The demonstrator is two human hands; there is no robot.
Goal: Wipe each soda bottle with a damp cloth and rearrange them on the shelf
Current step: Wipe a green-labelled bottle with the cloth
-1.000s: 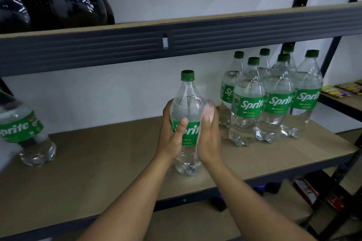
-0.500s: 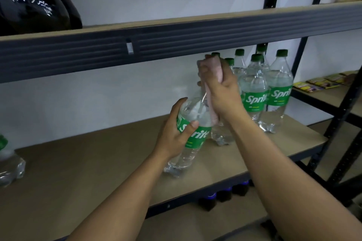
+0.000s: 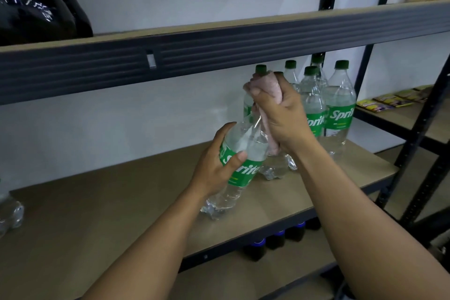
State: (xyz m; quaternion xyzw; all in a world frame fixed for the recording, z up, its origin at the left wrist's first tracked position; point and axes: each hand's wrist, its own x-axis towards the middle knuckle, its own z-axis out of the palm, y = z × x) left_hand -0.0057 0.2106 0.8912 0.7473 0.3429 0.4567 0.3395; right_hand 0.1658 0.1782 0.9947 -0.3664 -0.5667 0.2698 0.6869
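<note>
The left hand (image 3: 214,170) grips a clear plastic soda bottle (image 3: 243,170), fingers curled round its green label with the white word "Sprite". The bottle is tilted, with its base just above the brown board shelf (image 3: 97,214). The right hand (image 3: 285,119) clenches a pink cloth (image 3: 267,83) around the bottle's neck. At 2 o'clock from it stand more clear "Sprite" bottles with green caps (image 3: 339,114). Behind is a white wall (image 3: 121,124). At 3 o'clock, yellow packets (image 3: 389,101) lie on a neighbouring shelf; their print is unreadable.
</note>
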